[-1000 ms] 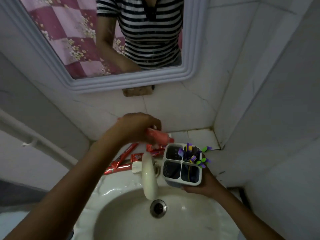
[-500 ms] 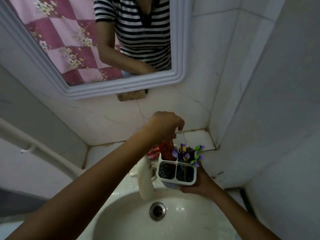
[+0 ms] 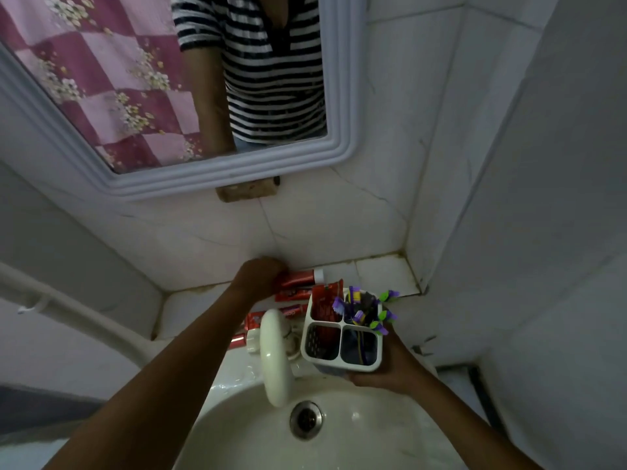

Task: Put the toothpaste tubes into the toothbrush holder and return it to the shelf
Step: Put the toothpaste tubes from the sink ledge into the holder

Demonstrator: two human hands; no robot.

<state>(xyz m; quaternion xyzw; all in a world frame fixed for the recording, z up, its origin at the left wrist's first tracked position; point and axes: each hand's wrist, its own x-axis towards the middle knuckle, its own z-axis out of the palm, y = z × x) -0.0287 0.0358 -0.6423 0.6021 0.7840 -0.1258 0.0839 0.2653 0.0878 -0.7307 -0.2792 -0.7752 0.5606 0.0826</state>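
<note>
My right hand (image 3: 390,369) holds a white four-compartment toothbrush holder (image 3: 342,334) from below, over the sink's back edge. One red toothpaste tube (image 3: 325,303) stands in its far left compartment, and purple and green toothbrushes (image 3: 366,310) fill the far right one. My left hand (image 3: 259,276) rests on the tiled ledge, fingers closed around the end of a red tube with a white cap (image 3: 302,278). Other red tubes (image 3: 291,295) lie on the ledge behind the tap.
A white tap (image 3: 274,354) rises between my arms over the basin (image 3: 339,435) with its drain (image 3: 305,418). The tiled ledge (image 3: 383,273) runs into the wall corner at right. A framed mirror (image 3: 220,174) hangs above.
My left hand let go of the tube it dropped into the holder's far left compartment, went back to the ledge and closed on another red tube. The holder stayed in my right hand.
</note>
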